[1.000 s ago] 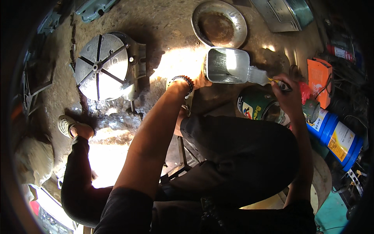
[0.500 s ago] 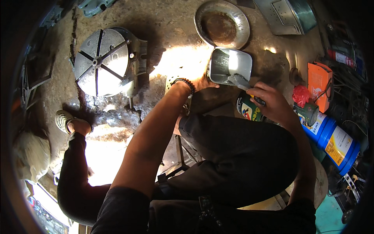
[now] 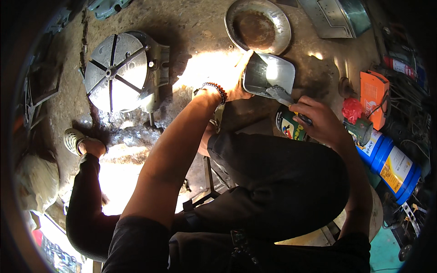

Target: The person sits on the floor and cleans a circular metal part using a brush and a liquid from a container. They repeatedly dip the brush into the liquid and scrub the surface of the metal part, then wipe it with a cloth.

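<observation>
A squarish grey metal container (image 3: 284,70) tilts on the floor, its open top facing me. My left hand (image 3: 234,84), with a beaded bracelet at the wrist, grips its left side, a finger along the upper left corner. My right hand (image 3: 316,116) is closed around the yellow and black handle of a paintbrush (image 3: 283,96). Its grey-coated head lies over the container's lower right rim. Below the brush stands a dark green can (image 3: 290,126) with a colourful label, partly hidden by my right hand and knee.
A round slotted metal table (image 3: 117,73) sits on the floor at left. Behind the container lies a round metal pan (image 3: 258,27). Blue buckets (image 3: 393,166), an orange box (image 3: 374,98) and a red bundle (image 3: 352,110) crowd the right. My bent leg (image 3: 277,182) lies in front.
My left hand has come up from below the container's left corner and taken hold of its left side. The container has shifted slightly. The brush stays nearly in place.
</observation>
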{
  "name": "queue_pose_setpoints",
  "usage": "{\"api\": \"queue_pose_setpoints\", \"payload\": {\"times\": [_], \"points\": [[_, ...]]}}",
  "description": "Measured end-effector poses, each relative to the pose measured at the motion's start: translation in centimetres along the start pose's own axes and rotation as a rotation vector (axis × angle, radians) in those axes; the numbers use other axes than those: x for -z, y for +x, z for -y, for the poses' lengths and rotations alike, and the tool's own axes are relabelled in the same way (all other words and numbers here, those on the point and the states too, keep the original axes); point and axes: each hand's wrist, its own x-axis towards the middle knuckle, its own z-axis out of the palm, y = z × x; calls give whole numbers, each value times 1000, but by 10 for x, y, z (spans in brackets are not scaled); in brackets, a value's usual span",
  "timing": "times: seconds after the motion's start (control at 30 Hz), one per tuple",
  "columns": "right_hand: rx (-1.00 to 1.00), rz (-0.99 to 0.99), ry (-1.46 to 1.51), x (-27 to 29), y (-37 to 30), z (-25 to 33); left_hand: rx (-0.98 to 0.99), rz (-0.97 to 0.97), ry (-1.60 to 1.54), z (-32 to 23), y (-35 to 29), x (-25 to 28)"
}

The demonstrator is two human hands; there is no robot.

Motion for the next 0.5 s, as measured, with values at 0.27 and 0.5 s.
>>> {"api": "queue_pose_setpoints", "payload": {"times": [0.27, 0.5], "points": [[-12, 66, -19, 6, -17, 2, 40, 87, 41, -14, 3, 19], [-149, -19, 93, 17, -36, -1, 16, -27, -16, -11, -5, 14]]}}
